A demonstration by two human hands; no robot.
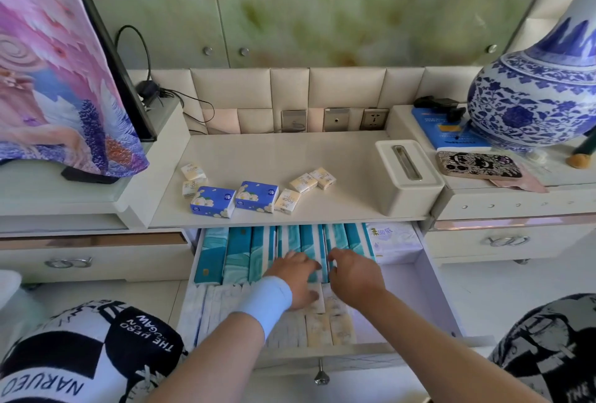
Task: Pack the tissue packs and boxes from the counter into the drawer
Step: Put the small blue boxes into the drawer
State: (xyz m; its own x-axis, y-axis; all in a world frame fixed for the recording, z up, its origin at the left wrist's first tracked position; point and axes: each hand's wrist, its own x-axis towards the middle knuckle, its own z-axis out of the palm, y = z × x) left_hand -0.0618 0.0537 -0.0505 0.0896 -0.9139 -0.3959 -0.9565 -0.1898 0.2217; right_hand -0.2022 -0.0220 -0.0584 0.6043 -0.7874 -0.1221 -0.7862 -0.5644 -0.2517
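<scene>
The drawer [429, 289] is pulled out below the counter [290, 157]. Its back row holds upright teal tissue packs [238, 254] and a white pack [395, 241]; its front rows hold white and yellowish small packs [325, 328]. My left hand [295, 277], with a light blue wristband, rests palm down on the packs in the drawer's middle. My right hand [353, 270] lies beside it, fingers bent over the teal packs. Whether either hand grips a pack I cannot tell. On the counter lie two blue tissue packs [213, 202] [257, 197] and several small yellow packs [303, 182].
A white tissue box holder [408, 177] stands at the counter's right. A blue-and-white vase [532, 93], a blue box and a phone [479, 165] sit on the right cabinet. A covered screen [58, 80] stands at left. My knees flank the drawer.
</scene>
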